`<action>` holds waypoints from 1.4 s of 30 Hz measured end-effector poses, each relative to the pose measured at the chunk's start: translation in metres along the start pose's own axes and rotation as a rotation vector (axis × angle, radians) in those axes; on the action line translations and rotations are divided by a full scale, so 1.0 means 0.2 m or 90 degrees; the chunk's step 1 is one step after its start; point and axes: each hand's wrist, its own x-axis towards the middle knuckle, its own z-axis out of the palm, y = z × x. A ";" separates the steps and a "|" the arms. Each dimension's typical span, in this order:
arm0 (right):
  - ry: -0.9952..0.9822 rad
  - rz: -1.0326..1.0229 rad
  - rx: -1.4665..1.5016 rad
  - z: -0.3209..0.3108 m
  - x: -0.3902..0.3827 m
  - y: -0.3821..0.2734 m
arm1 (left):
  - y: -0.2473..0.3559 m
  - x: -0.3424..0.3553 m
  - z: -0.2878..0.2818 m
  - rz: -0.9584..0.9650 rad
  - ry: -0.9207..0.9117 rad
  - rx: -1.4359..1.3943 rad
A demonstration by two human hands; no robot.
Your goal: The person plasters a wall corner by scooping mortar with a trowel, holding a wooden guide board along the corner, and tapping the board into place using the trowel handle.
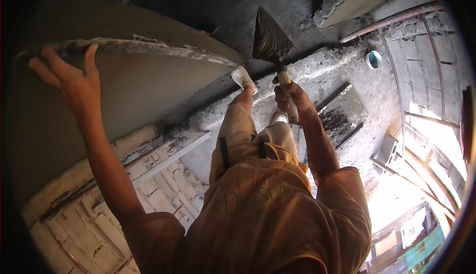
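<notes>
My left hand [69,78] is raised at the left, fingers spread, with fingertips at a long pale, mortar-streaked strip [163,50] that runs along the smooth grey plastered surface [139,83]; whether they press on it is unclear. My right hand [292,98] is closed round the pale handle of a trowel, whose pointed dark, wet-looking blade [270,38] points up the picture. A white clog [243,78] on my foot shows between the plastered surface and the trowel.
A rough concrete ledge [327,68] crosses below me. A mortar-covered board [342,110], a small round container [373,60] and a grey block [386,149] lie at the right, near long poles [386,23]. Blockwork [89,224] shows at lower left; a rough-edged slab [352,1] stands at top right.
</notes>
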 end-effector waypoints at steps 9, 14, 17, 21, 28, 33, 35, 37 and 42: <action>-0.011 0.007 0.021 0.11 0.28 0.17 | 0.03 0.01 0.00 -0.037 -0.027 -0.001; -0.039 -0.023 -0.241 0.28 0.52 0.26 | 0.03 0.01 -0.01 -0.077 -0.029 -0.047; -0.050 -0.042 -0.345 0.39 0.61 0.24 | 0.04 0.00 -0.01 -0.084 -0.019 -0.020; -0.054 -0.019 -0.231 0.23 0.75 0.33 | 0.00 0.01 0.03 -0.061 -0.005 -0.026; -0.030 0.007 -0.101 -0.09 0.86 0.43 | -0.01 0.01 -0.02 -0.081 0.012 0.105; -0.010 -0.053 -0.269 -0.14 0.97 0.44 | -0.03 -0.02 -0.04 -0.257 -0.036 0.014; 0.006 -0.033 -0.296 -0.13 1.04 0.47 | -0.02 -0.01 -0.03 -0.208 -0.044 0.016; 0.047 -0.232 -0.563 -0.09 1.13 0.51 | -0.01 -0.01 -0.02 -0.165 -0.049 0.020; 0.040 -0.176 -0.694 0.01 1.23 0.67 | 0.05 -0.01 -0.02 -0.211 -0.045 0.080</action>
